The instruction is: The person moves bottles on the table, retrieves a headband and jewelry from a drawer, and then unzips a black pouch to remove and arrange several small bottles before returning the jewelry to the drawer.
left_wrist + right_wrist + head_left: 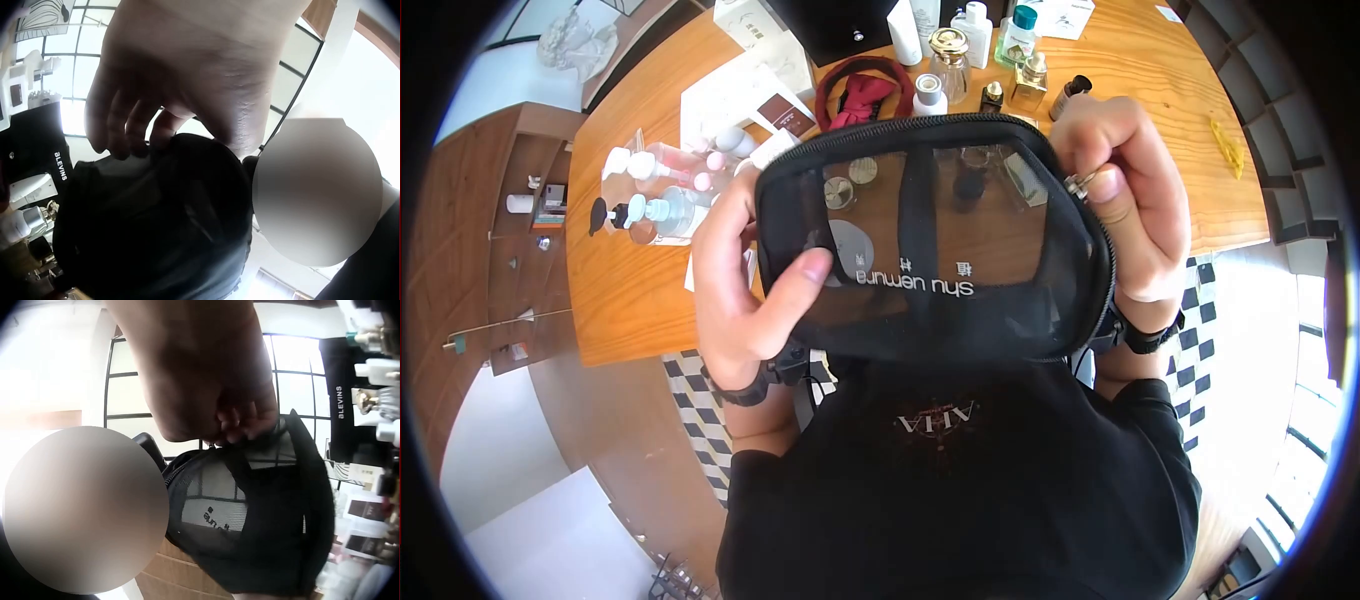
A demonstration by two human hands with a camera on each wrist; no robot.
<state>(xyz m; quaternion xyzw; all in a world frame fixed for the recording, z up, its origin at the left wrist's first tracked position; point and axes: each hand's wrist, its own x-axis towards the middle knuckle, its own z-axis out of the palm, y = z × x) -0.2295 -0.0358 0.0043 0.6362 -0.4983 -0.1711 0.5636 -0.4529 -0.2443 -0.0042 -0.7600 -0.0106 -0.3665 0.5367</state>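
A black cosmetic bag [920,325] with see-through mesh panels and white "shu uemura" lettering is held up in front of the chest. My left hand [745,285] grips its left end, thumb over the front mesh and fingers behind. At the upper right corner, my right hand [1135,200] pinches the metal zipper pull [1080,186] between thumb and curled fingers. The black zipper runs along the top and down the right side. In the left wrist view the bag [156,219] hangs below the fingers; the right wrist view shows its mesh side [215,506].
On the wooden table [630,320] stand pump bottles [665,213] at left. Behind the bag are a red bow headband [865,95], a gold-capped glass bottle [950,60], a teal-capped bottle [1017,38] and a black box [840,30]. A yellow item [1227,150] lies at right.
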